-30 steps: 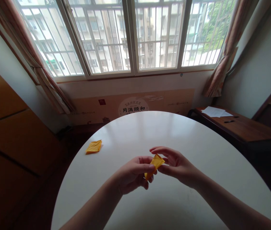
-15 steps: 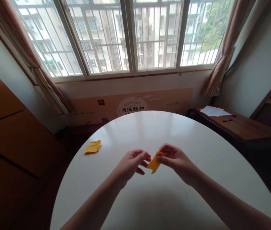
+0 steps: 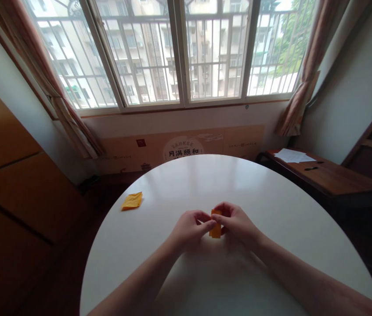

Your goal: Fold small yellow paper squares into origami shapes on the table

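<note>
Both my hands pinch a small folded piece of orange-yellow paper or cloth (image 3: 216,231) over the middle of the round white table (image 3: 254,263). My left hand (image 3: 190,227) grips its left side, thumb in front. My right hand (image 3: 236,221) holds the upper right part between thumb and fingers. The piece is a narrow upright strip, and the fingers hide some of it. A second yellow folded piece (image 3: 132,201), flat and crinkled, lies near the table's left edge, apart from both hands.
To the right stands a brown wooden desk (image 3: 344,175) with white papers (image 3: 293,156) and small dark items on it. A printed cardboard panel (image 3: 232,136) leans below the barred window (image 3: 215,52). Wooden cabinets (image 3: 11,188) rise at the left.
My left hand has moved right and closed on the folded piece, which only my right hand held before. The piece has turned from slanted to upright. The view has shifted slightly.
</note>
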The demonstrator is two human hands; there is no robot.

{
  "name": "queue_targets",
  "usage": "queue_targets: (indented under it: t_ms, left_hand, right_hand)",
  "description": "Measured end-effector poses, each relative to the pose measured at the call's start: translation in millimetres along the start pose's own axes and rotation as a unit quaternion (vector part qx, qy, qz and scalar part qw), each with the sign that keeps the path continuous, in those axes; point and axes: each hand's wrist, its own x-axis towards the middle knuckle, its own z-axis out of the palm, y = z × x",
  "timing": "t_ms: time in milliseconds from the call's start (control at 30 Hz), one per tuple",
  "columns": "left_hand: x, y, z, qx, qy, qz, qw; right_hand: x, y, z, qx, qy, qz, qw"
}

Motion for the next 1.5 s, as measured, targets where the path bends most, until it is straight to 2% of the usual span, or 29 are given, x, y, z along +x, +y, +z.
queue_targets:
  t_ms: [100,233,400,567,833,1033,1133,1300,1500]
  left_hand:
    - [2,-4,1.1,0.011,0.000,-0.011,1.000]
    - [5,-9,0.5,-0.043,-0.011,-0.042,0.998]
    - [8,-11,-0.8,-0.103,-0.003,-0.083,0.991]
    - [13,-6,-4.7,-0.117,0.006,-0.111,0.987]
    - [25,-6,-15.2,-0.127,-0.066,-0.165,0.976]
    - [17,-9,-14.1,-0.129,-0.079,-0.143,0.978]
    - [8,-7,-10.3,-0.087,-0.089,-0.081,0.989]
    - [6,-3,-6.3,-0.040,-0.052,-0.050,0.997]
    - [1,7,-3.2,-0.048,-0.004,-0.031,0.998]
  right_hand:
    - [3,3,2,-0.026,0.017,0.006,0.999]
    - [6,3,5,-0.020,0.040,0.018,0.999]
    - [6,-2,5,0.007,0.030,0.042,0.999]
    - [4,-10,2,0.038,0.006,0.070,0.997]
    - [12,-9,-3,0.063,-0.009,0.123,0.990]
    - [5,-8,-3,0.051,0.003,0.091,0.995]
    - [0,-10,-5,0.038,-0.013,0.079,0.996]
    - [-5,-15,-6,0.006,-0.032,0.070,0.997]
    - [-11,-22,-3,0.014,-0.030,0.037,0.999]
